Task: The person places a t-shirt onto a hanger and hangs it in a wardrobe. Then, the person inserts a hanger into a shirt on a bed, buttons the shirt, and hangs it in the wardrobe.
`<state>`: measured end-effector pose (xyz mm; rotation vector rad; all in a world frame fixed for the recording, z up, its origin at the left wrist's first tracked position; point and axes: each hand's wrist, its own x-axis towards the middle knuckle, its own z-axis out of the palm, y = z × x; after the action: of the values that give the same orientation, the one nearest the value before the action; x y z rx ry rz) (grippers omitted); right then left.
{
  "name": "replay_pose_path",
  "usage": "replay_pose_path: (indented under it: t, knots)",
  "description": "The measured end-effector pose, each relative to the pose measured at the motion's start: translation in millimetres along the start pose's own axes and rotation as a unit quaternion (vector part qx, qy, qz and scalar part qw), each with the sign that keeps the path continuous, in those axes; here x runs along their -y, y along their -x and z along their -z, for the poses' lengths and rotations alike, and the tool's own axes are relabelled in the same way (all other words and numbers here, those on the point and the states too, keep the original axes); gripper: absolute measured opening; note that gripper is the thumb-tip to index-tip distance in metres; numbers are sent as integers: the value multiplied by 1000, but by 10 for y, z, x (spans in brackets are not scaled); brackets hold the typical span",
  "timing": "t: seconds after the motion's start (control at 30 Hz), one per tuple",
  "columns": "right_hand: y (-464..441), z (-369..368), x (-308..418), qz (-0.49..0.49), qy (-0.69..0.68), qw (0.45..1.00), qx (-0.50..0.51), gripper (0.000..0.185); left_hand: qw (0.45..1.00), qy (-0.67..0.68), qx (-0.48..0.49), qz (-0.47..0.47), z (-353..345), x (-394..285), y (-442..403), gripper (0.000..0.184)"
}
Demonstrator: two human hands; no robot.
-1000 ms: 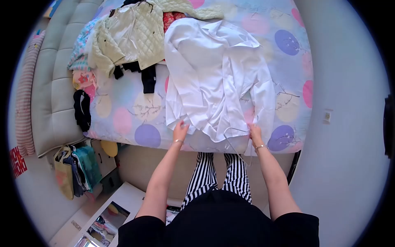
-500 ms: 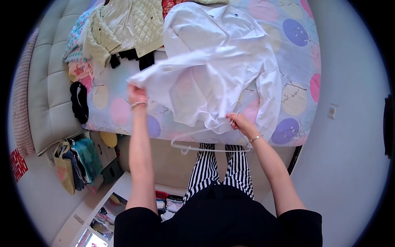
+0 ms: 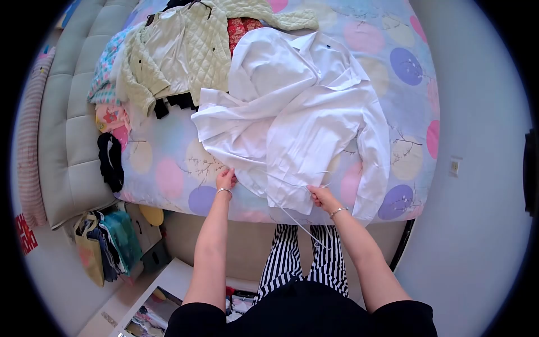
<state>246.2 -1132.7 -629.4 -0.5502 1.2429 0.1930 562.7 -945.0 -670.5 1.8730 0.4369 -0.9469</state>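
Note:
A white long-sleeved shirt (image 3: 320, 123) lies spread on the bed, collar toward the far side and hem toward me. My right hand (image 3: 323, 197) is closed around a thin white clothes hanger (image 3: 302, 227), close to its hook. The hanger is tilted over the hem, and its lower end hangs past the bed's near edge. At the hem's left corner, my left hand (image 3: 226, 180) has its fingers pinched on the shirt's edge. One sleeve stretches left across the bed; the other lies down the right side.
A pale quilted jacket (image 3: 208, 50) lies on the bed (image 3: 168, 180) at the far left, over other clothes. A black bundle (image 3: 110, 162) rests by the padded headboard (image 3: 73, 123). Bags (image 3: 90, 253) hang at lower left, above a white cabinet (image 3: 168, 281). A wall (image 3: 477, 168) borders the right.
My left hand has come down and right from the raised front panel to the hem, and the shirt now lies flatter. The hanger has swung from level to slanted in my right hand.

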Motion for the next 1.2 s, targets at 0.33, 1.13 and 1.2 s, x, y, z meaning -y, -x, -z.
replay_pose_path:
  t: [0.33, 1.13, 1.2]
  knots:
    - [992, 1352, 19, -47, 211, 975, -47, 26, 808, -526, 262, -36, 334, 686, 759, 30]
    - [593, 1775, 3168, 176, 779, 595, -90, 26, 963, -110, 224, 104, -2892, -13, 880, 38]
    - [406, 1905, 3485, 214, 781, 564, -163, 27, 971, -119, 187, 91, -2948, 83, 783, 37]
